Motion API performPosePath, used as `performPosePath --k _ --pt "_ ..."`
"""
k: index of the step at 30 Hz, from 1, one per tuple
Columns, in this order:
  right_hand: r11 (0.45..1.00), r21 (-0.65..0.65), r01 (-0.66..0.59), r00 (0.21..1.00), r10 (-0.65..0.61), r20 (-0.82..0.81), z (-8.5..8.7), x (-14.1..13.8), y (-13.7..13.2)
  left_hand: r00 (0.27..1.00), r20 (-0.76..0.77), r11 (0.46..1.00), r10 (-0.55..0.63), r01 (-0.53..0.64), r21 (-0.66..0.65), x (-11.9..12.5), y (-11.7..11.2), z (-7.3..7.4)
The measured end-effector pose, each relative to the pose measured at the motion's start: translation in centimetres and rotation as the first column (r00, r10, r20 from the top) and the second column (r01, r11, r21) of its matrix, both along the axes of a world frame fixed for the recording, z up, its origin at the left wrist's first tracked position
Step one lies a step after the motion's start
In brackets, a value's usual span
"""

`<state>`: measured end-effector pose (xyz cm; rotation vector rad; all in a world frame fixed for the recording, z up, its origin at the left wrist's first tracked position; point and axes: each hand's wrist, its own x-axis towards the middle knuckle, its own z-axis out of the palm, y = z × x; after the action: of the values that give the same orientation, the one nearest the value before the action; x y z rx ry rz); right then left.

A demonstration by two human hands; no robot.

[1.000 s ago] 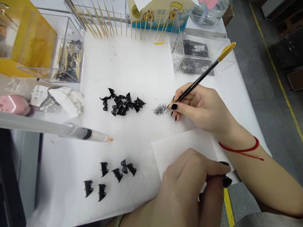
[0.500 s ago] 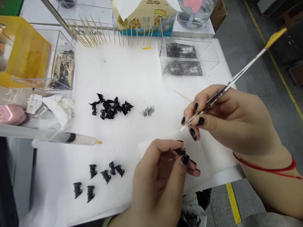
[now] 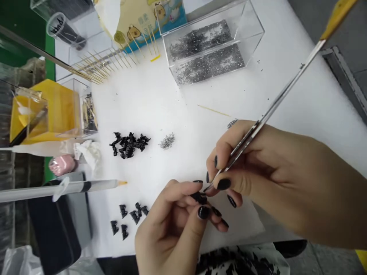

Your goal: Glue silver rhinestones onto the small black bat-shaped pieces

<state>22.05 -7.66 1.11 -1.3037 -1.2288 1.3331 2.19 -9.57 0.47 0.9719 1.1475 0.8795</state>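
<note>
Between the thumb and fingertips of my left hand (image 3: 172,229) is a small black plastic piece (image 3: 198,197), partly covered by the fingers. My right hand (image 3: 269,172) grips long thin metal tweezers (image 3: 282,97) with a yellow end, held like a pen. The tweezer tips are at the black piece; whether they pinch anything is too small to tell. Several similar black pieces with toothed edges (image 3: 124,232) lie apart, left of my left hand. Farther back are a heap of black pieces (image 3: 129,145) and a little pile of tiny silvery metal bits (image 3: 167,141).
A clear box (image 3: 212,53) of silvery and black bits stands at the back, beside a tissue pack (image 3: 137,23) and upright thin sticks (image 3: 123,59). A syringe (image 3: 100,185) points in from the left. One stick (image 3: 213,110) lies behind my right hand. A yellow box (image 3: 61,114) stands left.
My right hand has come left and down, bringing the tweezer tips to the black piece in my left hand. The view has turned and shifted.
</note>
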Motion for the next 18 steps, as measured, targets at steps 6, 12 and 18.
performPosePath --k 6,12,18 --pt "0.998 -0.056 -0.001 1.000 0.001 -0.002 1.2 -0.7 -1.2 0.991 -0.134 0.998 0.009 -0.001 0.059 0.0 0.1 0.0" --pt "0.984 -0.168 -0.062 0.993 0.078 0.092 2.5 -0.6 -1.2 0.989 -0.151 0.993 -0.011 0.028 0.110 0.2 0.4 0.2" --pt "0.992 0.049 -0.120 0.989 0.115 0.096 1.5 0.3 -0.8 0.953 -0.300 0.990 -0.030 0.070 0.125 -0.5 1.0 0.4"
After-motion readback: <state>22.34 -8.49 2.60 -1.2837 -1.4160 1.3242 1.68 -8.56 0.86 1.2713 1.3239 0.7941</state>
